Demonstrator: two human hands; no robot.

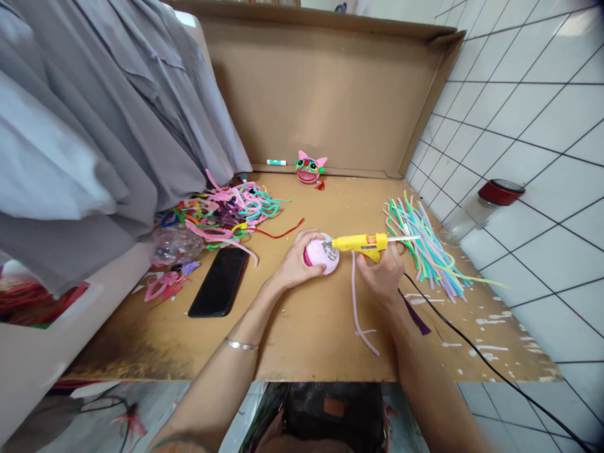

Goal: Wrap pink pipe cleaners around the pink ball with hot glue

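My left hand (299,261) is wrapped round a small ball (317,252) covered in pink and white coils, with a greyish patch showing on its right side. In my right hand (383,272) is a yellow hot glue gun (361,241), its nozzle pointing left against or very near that patch. A clear glue stick (404,238) sticks out of the gun's rear. Below the gun, a pale pink pipe cleaner (357,308) hangs down across the table; whether it joins the ball is hidden.
A pile of colourful pipe cleaners (236,207) and a black phone (218,282) lie left. Pastel pipe cleaners (427,251) and a red-lidded jar (476,211) are right. A decorated animal head (309,168) and glue tube (276,162) stand behind. A black cord (465,336) trails right.
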